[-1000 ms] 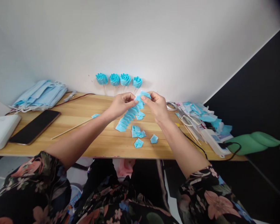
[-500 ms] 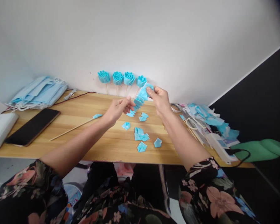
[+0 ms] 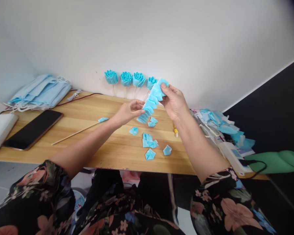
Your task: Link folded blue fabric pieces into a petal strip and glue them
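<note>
With my right hand (image 3: 173, 101) I pinch the top end of the blue strip (image 3: 152, 102) between thumb and fingers, while my left hand (image 3: 127, 113) has its thumb and fingers closed narrowly on the lower left edge. The strip slants through the centre of the frame, overlapping the rightmost of four blue flowers (image 3: 126, 78). Folded blue pieces (image 3: 150, 154) lie below it on the table (image 3: 112, 150), and a tipped stick (image 3: 75, 133) lies left of centre, near my left forearm.

A wooden table (image 3: 122, 148) carries a phone (image 3: 34, 130). Behind it lie masks (image 3: 40, 93); to its right, a blue-tipped stick (image 3: 75, 133) and folded blue pieces (image 3: 150, 154).
</note>
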Demonstrator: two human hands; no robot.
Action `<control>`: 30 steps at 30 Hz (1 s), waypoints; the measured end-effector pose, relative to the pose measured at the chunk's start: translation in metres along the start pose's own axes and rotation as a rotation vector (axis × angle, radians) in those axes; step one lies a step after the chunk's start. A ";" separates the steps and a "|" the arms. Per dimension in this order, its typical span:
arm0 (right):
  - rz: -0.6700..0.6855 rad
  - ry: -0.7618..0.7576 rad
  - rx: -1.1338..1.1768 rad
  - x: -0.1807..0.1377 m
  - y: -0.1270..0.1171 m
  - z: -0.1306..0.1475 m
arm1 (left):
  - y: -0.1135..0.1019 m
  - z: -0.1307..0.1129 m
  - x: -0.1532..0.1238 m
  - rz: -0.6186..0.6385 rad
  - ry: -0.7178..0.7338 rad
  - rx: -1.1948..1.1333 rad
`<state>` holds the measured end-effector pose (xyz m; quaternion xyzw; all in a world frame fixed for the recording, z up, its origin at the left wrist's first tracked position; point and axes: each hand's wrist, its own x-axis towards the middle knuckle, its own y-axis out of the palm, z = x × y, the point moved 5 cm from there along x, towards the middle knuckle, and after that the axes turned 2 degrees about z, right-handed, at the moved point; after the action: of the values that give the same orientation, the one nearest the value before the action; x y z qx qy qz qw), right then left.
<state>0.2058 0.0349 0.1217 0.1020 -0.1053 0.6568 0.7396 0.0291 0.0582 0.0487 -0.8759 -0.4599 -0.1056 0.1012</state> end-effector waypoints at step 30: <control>0.458 -0.339 -0.648 -0.049 0.039 -0.056 | -0.003 0.035 0.020 -0.152 -0.392 -0.606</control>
<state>0.1629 0.0095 0.0545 -0.0552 -0.4459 0.7112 0.5406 0.0405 0.0847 0.0212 -0.8331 -0.4820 -0.0745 -0.2610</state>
